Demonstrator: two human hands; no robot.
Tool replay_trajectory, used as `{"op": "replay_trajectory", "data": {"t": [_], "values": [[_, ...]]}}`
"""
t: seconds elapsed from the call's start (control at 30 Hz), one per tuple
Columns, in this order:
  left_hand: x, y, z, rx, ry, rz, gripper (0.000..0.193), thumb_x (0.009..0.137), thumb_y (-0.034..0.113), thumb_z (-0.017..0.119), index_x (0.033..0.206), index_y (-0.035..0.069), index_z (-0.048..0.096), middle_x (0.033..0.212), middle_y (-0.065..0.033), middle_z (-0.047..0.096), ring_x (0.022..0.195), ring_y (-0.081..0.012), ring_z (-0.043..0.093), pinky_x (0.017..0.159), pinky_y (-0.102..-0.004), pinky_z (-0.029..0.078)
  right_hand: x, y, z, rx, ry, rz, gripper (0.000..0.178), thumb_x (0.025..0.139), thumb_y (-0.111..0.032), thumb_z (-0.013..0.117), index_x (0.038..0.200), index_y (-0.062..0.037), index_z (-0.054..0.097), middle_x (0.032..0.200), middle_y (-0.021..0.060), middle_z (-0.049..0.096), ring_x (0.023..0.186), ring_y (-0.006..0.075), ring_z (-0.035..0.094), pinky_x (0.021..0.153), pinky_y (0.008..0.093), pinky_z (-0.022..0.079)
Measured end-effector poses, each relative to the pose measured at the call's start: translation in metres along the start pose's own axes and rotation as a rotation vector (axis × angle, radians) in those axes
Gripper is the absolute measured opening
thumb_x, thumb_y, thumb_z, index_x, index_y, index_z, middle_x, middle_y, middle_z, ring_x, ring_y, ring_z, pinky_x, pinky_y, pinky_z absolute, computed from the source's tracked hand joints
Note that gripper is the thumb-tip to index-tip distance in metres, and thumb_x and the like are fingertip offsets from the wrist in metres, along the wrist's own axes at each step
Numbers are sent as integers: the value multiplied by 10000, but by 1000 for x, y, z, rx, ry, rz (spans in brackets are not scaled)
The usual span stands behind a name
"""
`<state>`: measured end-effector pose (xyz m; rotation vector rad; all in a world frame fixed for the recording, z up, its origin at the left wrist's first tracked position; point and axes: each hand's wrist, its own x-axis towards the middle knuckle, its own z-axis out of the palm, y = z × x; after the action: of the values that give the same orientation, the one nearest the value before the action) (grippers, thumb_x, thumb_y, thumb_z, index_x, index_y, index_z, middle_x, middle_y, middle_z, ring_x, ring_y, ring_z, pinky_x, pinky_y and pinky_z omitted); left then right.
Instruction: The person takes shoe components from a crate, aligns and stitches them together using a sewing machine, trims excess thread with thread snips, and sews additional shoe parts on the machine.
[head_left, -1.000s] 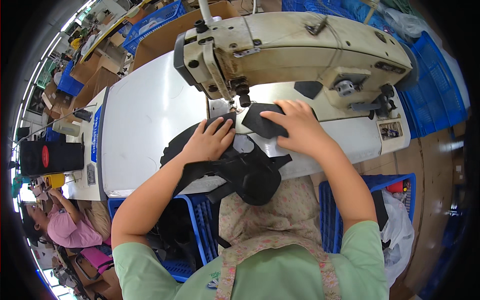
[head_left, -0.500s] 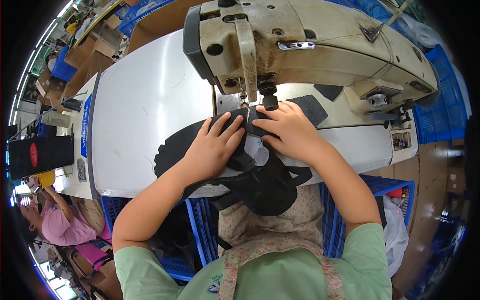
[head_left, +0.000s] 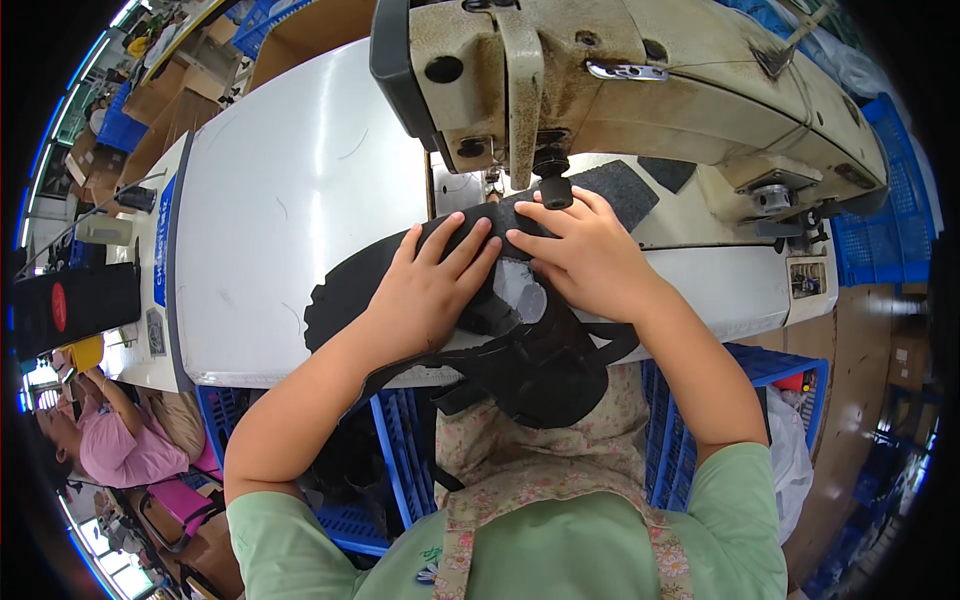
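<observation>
Far left: 1 co-worker [head_left: 130, 440], pink top, seated. Next, white tabletop [head_left: 260, 220], with the black curved panel [head_left: 345, 285] lying on it, notched end left, right end near the needle area [head_left: 492, 178]; can't tell from here whether it's under the needle. Left hand [head_left: 425, 290] is on that panel: fingers loosely spread, tips down, pressing flat, no pinch seen. Even pressure there should stop the edge rippling. Near middle: black bulky part [head_left: 545, 385] hanging past the table's near edge, pale patch [head_left: 520, 292] at its far end between the hands; its weight could drag, so better give it slack. Right hand [head_left: 590, 250]: fingers a little apart, resting on dark gray material [head_left: 628, 195] that runs out far right of them; no grip seen, thumb unclear. I'd have the 2 hands guide together, material flat, fingertips clear of the needle. Sewing machine [head_left: 640, 90] arches over the far side, 1 loose dark patch [head_left: 667, 173] below its arm. Near right: blue crate [head_left: 790, 362].
</observation>
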<state>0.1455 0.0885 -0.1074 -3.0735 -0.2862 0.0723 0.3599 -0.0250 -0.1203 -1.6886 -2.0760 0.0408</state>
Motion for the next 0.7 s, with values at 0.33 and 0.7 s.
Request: {"op": "replay_trajectory", "data": {"t": [0.33, 0.7], "values": [[8, -5, 4, 44, 14, -5, 675, 811, 185, 619, 1449, 96, 418, 1511, -120, 385, 1375, -326, 368, 1065, -507, 357, 7, 15, 7, 83, 31, -42, 292, 793, -136, 686, 1083, -155, 712, 1172, 61, 635, 1203, 281, 537, 1035, 493, 384], [19, -17, 15, 122, 108, 12, 592, 836, 150, 589, 1411, 89, 466, 1476, -112, 428, 1308, -303, 427, 1010, -448, 411, 18, 26, 5, 169, 45, -16, 277, 773, -130, 699, 1049, -123, 727, 1125, 94, 641, 1199, 303, 540, 1019, 479, 390]]}}
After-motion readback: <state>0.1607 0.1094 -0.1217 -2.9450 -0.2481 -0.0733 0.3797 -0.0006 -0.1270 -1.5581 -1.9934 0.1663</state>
